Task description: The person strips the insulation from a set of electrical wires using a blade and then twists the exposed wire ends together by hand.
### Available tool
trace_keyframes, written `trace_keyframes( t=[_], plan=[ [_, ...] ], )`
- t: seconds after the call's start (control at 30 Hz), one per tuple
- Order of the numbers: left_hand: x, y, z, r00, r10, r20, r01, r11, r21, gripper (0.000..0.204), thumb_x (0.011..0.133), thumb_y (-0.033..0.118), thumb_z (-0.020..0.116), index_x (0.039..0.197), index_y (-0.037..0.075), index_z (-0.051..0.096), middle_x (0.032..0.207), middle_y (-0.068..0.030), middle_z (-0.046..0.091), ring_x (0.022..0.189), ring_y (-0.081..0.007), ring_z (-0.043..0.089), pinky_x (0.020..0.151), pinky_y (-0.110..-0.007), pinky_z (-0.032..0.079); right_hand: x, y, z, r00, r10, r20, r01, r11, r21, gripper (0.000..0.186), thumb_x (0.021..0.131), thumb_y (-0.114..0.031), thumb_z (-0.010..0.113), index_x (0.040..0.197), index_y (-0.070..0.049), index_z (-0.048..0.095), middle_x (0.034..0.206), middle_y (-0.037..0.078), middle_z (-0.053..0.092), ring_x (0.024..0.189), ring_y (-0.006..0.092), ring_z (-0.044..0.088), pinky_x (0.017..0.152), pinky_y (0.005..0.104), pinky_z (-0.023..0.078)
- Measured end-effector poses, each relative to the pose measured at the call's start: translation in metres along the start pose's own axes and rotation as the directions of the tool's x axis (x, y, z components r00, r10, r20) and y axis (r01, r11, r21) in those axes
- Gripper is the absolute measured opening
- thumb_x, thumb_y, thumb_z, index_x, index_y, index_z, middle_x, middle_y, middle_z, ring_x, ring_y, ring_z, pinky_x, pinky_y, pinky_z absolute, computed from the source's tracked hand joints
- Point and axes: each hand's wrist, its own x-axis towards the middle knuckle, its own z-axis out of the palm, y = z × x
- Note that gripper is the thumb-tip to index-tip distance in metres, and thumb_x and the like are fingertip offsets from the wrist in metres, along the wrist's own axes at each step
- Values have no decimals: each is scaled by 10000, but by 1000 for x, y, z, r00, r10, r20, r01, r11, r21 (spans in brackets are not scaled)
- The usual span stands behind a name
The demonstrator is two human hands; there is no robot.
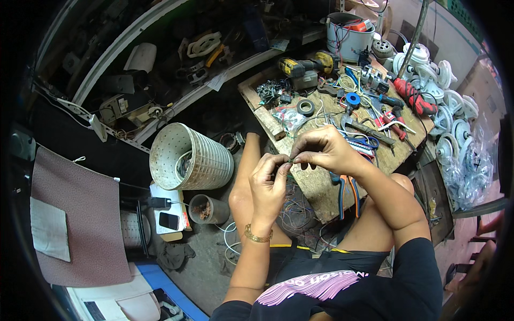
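My left hand (269, 182) and my right hand (325, 151) meet above the near edge of a worn wooden bench (316, 195), fingertips pinched on a thin green wire (290, 161). The exact point they grip is mostly hidden by the fingers and too small to make out. Just below and right of my hands lie pliers with blue and orange handles (353, 198). Scissors (365, 142), a hammer (369, 131), a blue tape roll (353, 100), a dark tape roll (305, 107), a yellow cordless drill (294, 68) and a red power tool (412, 96) crowd the bench.
A white perforated basket (206, 158), a container of copper-coloured scrap (217, 214) and a phone (168, 220) are at left. Loose wires (300, 208) hang below the bench. Several white wheel-like parts (450, 123) pile at right. A cluttered shelf (176, 107) runs behind. Another person's limb (482, 259) shows at far right.
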Motion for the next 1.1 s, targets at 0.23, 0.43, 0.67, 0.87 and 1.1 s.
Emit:
trace_keyframes(
  t=[0.23,0.43,0.67,0.87,1.1],
  plan=[
    [-8,-11,7,974,-218,66,225,874,-430,53,866,-30,581,913,-24,606,766,-41,593,646,-76,535,563,-196,430,2,8,4,991,-133,2,133,990,-45,44,832,-11,641,869,3,658,778,34,651,717,87,602,655,238,493],
    [-10,-12,17,964,-255,67,243,761,-601,50,917,20,551,954,15,584,788,-22,599,649,-50,533,560,-169,440,3,30,23,984,-53,-173,108,938,330,150,835,-105,681,915,14,633,888,30,617,835,90,582,749,239,477],
    [-5,-6,12,968,-235,-92,166,868,-469,182,868,-22,594,1040,-12,537,961,-83,614,834,-99,587,721,-226,509,6,36,26,964,-68,-256,110,982,153,111,823,-73,657,868,24,627,855,61,610,799,134,583,711,272,469],
    [-2,7,8,977,-177,-116,127,929,-348,131,869,12,614,994,-10,580,895,-53,642,762,-75,601,644,-181,472,6,20,21,933,-246,-262,198,960,-196,73,784,-33,662,822,21,633,794,104,628,723,184,617,658,284,483],
    [-3,17,5,966,-240,-99,210,947,-241,73,862,24,634,915,-20,613,806,-11,615,694,-39,534,606,-168,422,4,18,19,920,-308,-240,236,928,-286,106,753,-54,704,825,8,658,774,106,653,680,207,645,610,288,497]
  ],
)
